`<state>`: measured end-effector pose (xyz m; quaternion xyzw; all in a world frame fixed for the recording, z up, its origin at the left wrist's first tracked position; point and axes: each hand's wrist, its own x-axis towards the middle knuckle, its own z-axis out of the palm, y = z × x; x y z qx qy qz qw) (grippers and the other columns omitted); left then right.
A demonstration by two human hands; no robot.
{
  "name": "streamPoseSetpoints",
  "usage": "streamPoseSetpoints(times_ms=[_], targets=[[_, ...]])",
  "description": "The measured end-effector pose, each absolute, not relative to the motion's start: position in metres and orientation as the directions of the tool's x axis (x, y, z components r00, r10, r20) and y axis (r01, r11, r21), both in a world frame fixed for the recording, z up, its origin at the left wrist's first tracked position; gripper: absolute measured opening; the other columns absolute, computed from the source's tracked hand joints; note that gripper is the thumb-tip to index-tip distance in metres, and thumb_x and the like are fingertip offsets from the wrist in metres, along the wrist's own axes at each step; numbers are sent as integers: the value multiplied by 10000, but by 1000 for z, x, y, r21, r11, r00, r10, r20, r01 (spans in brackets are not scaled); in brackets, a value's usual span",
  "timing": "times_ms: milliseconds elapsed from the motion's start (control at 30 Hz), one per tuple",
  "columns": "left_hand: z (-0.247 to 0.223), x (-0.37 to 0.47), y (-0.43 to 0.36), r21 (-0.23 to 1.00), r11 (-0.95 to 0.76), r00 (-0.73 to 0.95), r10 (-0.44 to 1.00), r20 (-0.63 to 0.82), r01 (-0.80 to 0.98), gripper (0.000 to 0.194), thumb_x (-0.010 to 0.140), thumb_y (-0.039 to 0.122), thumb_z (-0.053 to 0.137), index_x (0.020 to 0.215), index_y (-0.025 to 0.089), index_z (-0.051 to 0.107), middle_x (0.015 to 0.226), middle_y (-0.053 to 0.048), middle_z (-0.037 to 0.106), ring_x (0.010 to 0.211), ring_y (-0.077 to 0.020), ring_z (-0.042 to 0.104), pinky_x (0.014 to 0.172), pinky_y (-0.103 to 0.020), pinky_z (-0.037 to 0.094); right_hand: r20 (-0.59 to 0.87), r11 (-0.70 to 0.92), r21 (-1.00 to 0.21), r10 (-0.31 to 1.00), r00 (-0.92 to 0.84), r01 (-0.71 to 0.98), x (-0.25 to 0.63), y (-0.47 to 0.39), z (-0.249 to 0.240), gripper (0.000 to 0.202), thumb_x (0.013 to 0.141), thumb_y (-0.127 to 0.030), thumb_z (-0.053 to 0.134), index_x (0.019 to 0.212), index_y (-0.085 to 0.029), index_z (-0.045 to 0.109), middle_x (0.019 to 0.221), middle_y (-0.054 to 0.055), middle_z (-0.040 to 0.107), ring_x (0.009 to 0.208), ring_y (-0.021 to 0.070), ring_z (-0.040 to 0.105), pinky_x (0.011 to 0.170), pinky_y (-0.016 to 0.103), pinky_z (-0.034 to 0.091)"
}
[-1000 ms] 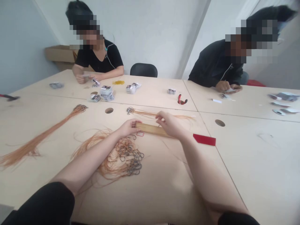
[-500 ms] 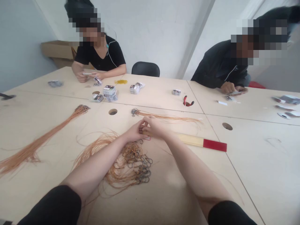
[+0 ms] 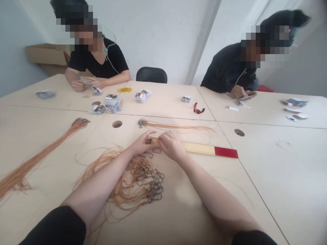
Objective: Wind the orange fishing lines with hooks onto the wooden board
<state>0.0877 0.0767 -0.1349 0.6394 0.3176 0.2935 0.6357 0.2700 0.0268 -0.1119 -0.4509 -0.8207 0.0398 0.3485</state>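
My left hand (image 3: 143, 142) has its fingers curled at the left end of a flat wooden strip (image 3: 200, 148) with a red right end. My right hand (image 3: 172, 145) is closed just to the right, fingers pressed together over the strip; what they pinch is hidden. A small red-outlined piece (image 3: 156, 150) shows below the strip between my hands. Below and partly behind my left forearm lies a tangled heap of fishing hooks (image 3: 154, 185) with orange lines (image 3: 95, 170).
A bundle of orange hooked lines (image 3: 56, 143) lies left, a smaller bundle (image 3: 173, 126) beyond my hands. Stacked small boxes (image 3: 111, 100), red-handled pliers (image 3: 198, 109) and table holes (image 3: 117, 124) are farther off. Two people sit across, a person in black (image 3: 99, 64) and another in dark clothes (image 3: 224, 71).
My hands were close together with fingers meeting; now they are slightly apart, the right one lower over the strip, and the strip's left end shows between them. The view has shifted a little to the right.
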Motion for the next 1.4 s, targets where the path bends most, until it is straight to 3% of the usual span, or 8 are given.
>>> streamPoseSetpoints(times_ms=[200,400,600,900,1067,1400], targets=[[-132,90,79,998,64,599,798,-67,27,745,623,245,746,1245,133,352,1041,-120,628,920,-192,611,773,-284,481,481,508,-348,818,-315,788,264,-14,-124,222,863,-163,432,1035,-179,571,1022,89,550,967,202,445,861,320,387],[-133,91,79,999,33,567,823,-47,35,670,654,271,725,1217,123,393,854,-54,646,745,-136,616,664,-228,472,449,596,-220,765,-462,772,259,0,-131,307,892,-209,410,1168,-218,541,1264,78,497,1178,235,351,917,400,331],[-131,91,80,997,11,566,823,-52,75,608,684,305,696,1201,128,432,908,-79,654,844,-161,616,719,-235,469,449,630,-239,746,-492,739,262,1,-131,319,908,-209,397,1203,-203,517,1234,81,538,1185,208,375,924,382,328],[-127,89,78,987,-9,561,823,-84,159,553,720,310,654,1201,139,444,905,-70,654,833,-162,612,728,-247,472,432,639,-248,746,-507,728,270,-4,-128,282,898,-208,409,1138,-211,559,1295,46,496,1220,212,352,956,396,319],[-124,90,75,982,-9,531,842,-94,188,513,714,297,649,1169,138,471,816,-42,645,730,-139,603,657,-236,470,381,625,-202,759,-528,754,275,-13,-127,385,890,-211,411,1270,-198,464,1325,67,465,1268,231,303,967,426,320],[-137,90,76,963,-3,441,889,-121,271,468,709,335,660,1114,148,520,730,-26,644,669,-147,595,612,-247,457,383,610,-153,762,-522,778,275,-11,-136,366,896,-212,390,1250,-187,480,1309,66,482,1274,231,304,959,422,283]])
